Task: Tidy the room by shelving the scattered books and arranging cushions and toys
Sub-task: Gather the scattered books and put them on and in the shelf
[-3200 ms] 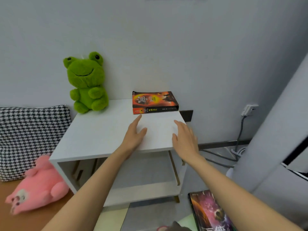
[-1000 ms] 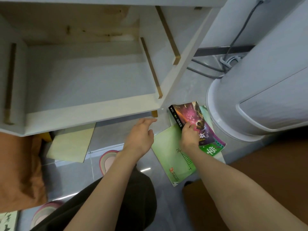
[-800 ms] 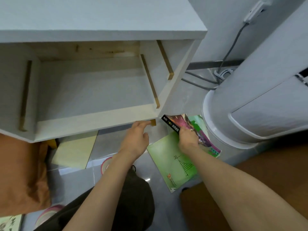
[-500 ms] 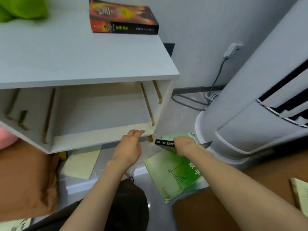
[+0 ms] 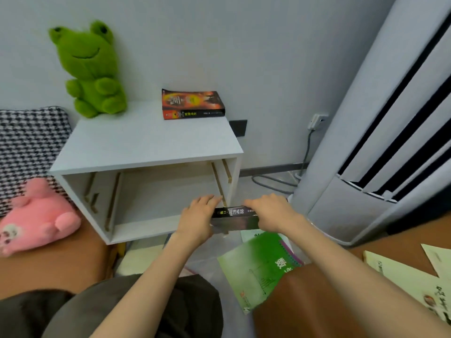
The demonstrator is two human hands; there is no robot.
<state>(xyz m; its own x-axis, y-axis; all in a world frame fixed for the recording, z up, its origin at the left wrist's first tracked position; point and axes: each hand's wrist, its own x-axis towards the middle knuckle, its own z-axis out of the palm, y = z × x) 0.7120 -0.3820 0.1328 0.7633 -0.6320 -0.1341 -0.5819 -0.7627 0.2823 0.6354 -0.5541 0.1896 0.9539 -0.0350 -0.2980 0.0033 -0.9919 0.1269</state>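
The left hand (image 5: 196, 222) and right hand (image 5: 269, 211) grip the dark book (image 5: 235, 217) by its two ends, fingers curled over it, spine toward the camera, low before the right front corner of the white cabinet (image 5: 146, 140). Best, I judge, to raise it level, clear the top's edge, and lay it flat. The cabinet is a smooth, matte, square-edged box. The green workbook (image 5: 256, 267) on the floor looks thin and limp, and the orange book (image 5: 192, 103) on top is thick and glossy.

Bare forearms (image 5: 341, 259); loose dark trousers (image 5: 136, 306) (charcoal, faintly brownish).
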